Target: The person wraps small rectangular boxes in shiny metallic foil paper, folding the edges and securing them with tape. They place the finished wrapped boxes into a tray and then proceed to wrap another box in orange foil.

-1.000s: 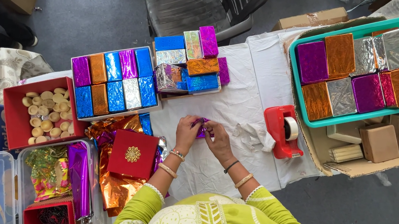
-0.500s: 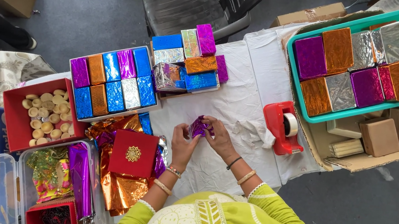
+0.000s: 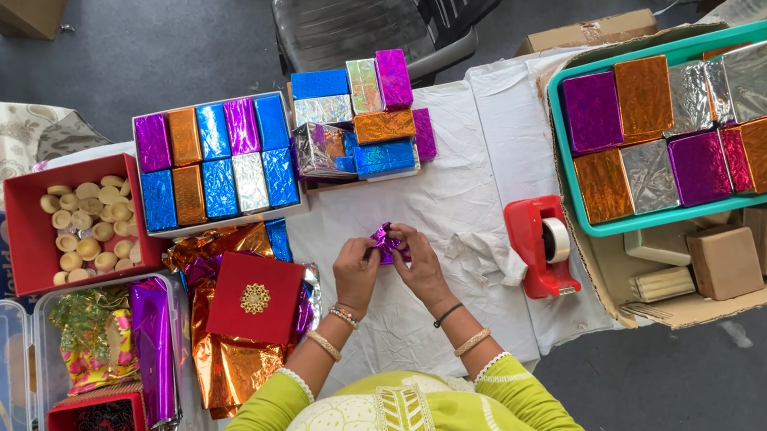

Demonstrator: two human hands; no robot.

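My left hand and my right hand meet over the white tablecloth. Both pinch a small crumpled piece of purple foil between their fingertips. Just left of my left wrist lies a red box with a gold ornament on top of loose orange foil sheets. A red tape dispenser stands to the right of my right hand.
A white tray of foil-wrapped boxes and more wrapped boxes sit beyond my hands. A teal bin holds wrapped boxes at the right, over a cardboard box with plain boxes. A red box of small clay cups is at the left.
The hands have drawn together and lifted the purple foil piece; it is now bunched between both sets of fingers, further from me than a second ago.
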